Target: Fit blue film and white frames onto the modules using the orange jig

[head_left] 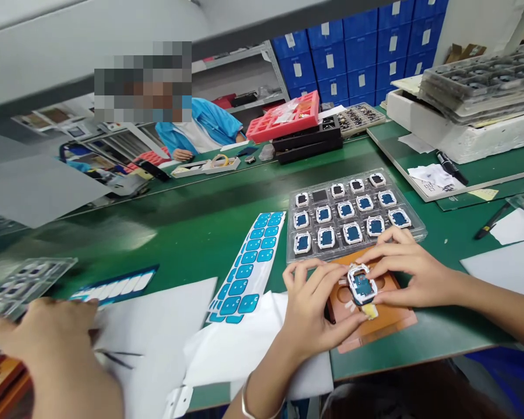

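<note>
Above an orange fixture block (353, 334), my left hand (312, 302) and my right hand (404, 273) both grip a small watch case (362, 285). It has a white rounded-square frame with a teal inside. My left fingers and thumb are on its left and lower side; my right fingers pinch its right side. A small yellow piece (370, 311) shows at its lower end, near my left thumb. Just behind, a clear tray (290, 250) carries rows of similar white-framed cases. A sheet of blue stickers (244, 270) lies left of my hands.
At lower left, a co-worker's hand (56, 349) reaches by another clear tray (39, 285) and tweezers (117, 355). Another person in a blue jacket (213, 125) sits across the green table (192, 233). Red trays (283, 116) and stacked trays (475, 99) stand behind.
</note>
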Demonstrator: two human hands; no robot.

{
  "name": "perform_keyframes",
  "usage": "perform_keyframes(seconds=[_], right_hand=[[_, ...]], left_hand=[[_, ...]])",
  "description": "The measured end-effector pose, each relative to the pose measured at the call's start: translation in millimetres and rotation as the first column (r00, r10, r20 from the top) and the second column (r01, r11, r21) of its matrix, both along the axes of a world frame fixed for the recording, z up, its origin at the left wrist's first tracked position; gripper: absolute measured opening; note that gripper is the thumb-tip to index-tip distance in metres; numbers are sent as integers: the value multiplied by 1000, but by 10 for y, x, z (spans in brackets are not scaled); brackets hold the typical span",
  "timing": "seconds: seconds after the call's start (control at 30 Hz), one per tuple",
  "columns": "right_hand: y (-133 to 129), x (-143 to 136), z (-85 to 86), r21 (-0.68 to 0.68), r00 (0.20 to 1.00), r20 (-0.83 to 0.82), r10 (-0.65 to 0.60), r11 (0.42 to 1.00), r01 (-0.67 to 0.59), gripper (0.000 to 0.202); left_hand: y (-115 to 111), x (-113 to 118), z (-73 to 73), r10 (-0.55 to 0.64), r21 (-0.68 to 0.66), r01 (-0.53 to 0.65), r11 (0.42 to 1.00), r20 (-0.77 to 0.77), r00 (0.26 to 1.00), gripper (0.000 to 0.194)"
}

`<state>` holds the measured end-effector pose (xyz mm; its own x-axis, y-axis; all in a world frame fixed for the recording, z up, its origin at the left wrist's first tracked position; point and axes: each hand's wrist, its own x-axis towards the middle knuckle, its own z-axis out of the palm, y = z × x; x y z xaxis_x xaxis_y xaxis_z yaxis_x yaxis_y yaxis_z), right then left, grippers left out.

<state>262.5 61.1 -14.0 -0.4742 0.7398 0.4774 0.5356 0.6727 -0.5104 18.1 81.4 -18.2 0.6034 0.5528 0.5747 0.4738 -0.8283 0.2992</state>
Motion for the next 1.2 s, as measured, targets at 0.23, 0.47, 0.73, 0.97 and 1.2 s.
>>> perform_keyframes(seconds=[0.23,0.47,0.73,0.97,1.2], right_hand=[[-54,-61,-36,-15,999,31,-31,999,32,22],[-52,-44,-22,-39,998,59,-24,999,27,26],[-67,-52,-12,-57,999,32,-16,998,18,26],[-76,-65,-31,-24,997,72,-7,1000,8,17],[-72,-72,-68,-114,999,-22,-47,992,44,38]], left_hand=[[3,13,-33,13,-110,-16,994,-24,1000,53],[11,1,-59,2,-151,0,989,9,1000,52],[14,-3,-61,-6,-153,8,988,16,1000,51],[49,-10,-91,-29,-252,28,967,2,1000,43],[68,4,-75,-195,-363,183,914,2,981,79]])
